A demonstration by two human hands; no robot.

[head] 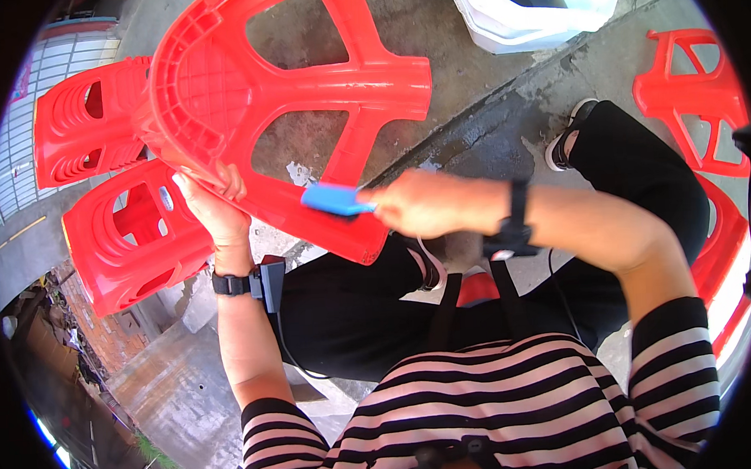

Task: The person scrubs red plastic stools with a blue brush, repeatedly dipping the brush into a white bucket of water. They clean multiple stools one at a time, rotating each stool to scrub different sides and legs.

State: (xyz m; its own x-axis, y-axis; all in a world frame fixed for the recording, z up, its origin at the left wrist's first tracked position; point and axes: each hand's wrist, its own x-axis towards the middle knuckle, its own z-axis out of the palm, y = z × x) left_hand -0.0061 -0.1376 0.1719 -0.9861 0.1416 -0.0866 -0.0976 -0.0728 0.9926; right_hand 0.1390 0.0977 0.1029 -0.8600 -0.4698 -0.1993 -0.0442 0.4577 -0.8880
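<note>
A red plastic stool (294,90) is tilted before me, with the ribbed underside of its seat showing. My left hand (214,207) grips the rim of that seat, fingers curled over the edge. In my right hand (434,203) is a blue brush (333,200), blurred, with dark bristles just visible below it. The brush lies over the stool's near leg; whether the bristles touch the plastic I cannot tell.
More red plastic stools lie to the left (137,238) and right (696,104). At the top, a white plastic tub (530,23) holds dark liquid. The concrete floor (472,136) has wet patches. A concrete slab (175,394) lies at lower left.
</note>
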